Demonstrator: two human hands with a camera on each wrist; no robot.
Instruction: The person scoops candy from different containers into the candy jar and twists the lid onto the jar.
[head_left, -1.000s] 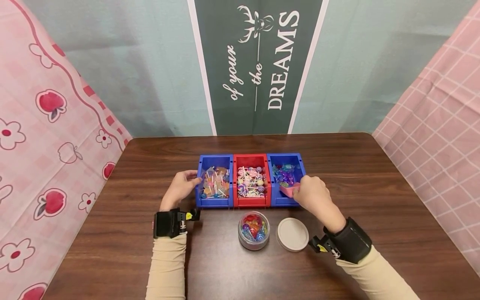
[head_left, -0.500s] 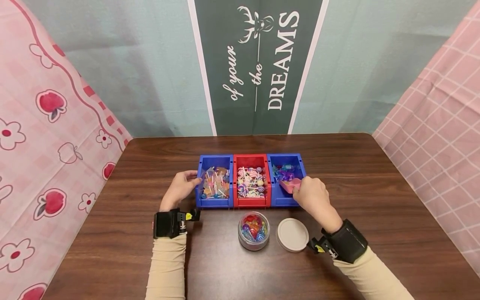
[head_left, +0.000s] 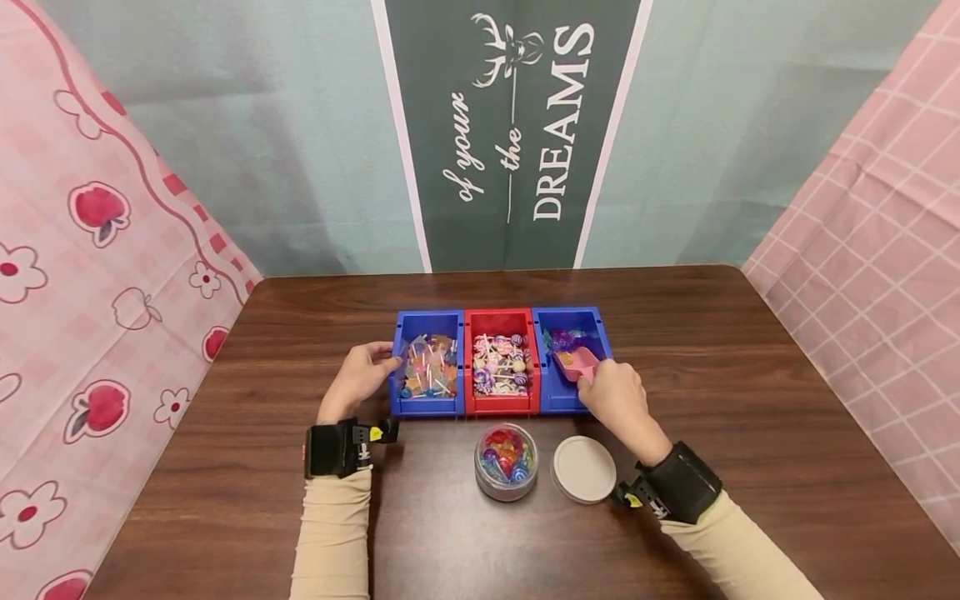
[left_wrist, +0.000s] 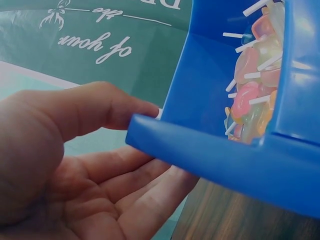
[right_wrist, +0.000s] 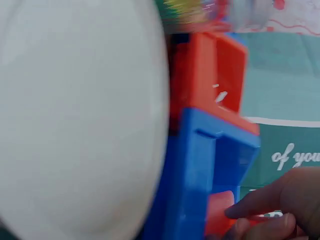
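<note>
My right hand (head_left: 618, 400) holds a pink scoop (head_left: 579, 367) by its handle, inside the right blue bin (head_left: 558, 402). Yellowish candy shows in the scoop, and purple and blue wrapped candies (head_left: 567, 340) lie behind it. At the other end, my left hand (head_left: 358, 377) grips the outer side of the left blue bin (head_left: 429, 407). In the left wrist view, its thumb is on the bin's edge and its fingers lie along the outside. That bin contains wrapped lollipops (left_wrist: 250, 95) with white sticks.
Between the blue bins stands a red bin (head_left: 502, 405) filled with small striped lollipops (head_left: 501, 367). In front are a clear jar (head_left: 507, 492) of colourful candies and a round white lid (head_left: 583, 469). The brown table (head_left: 697, 333) extends to a curtain at the back.
My right hand has shifted slightly left, and the scoop has moved left and up within the right bin, tilting level so yellowish candy shows in it. The left hand stays in place.
</note>
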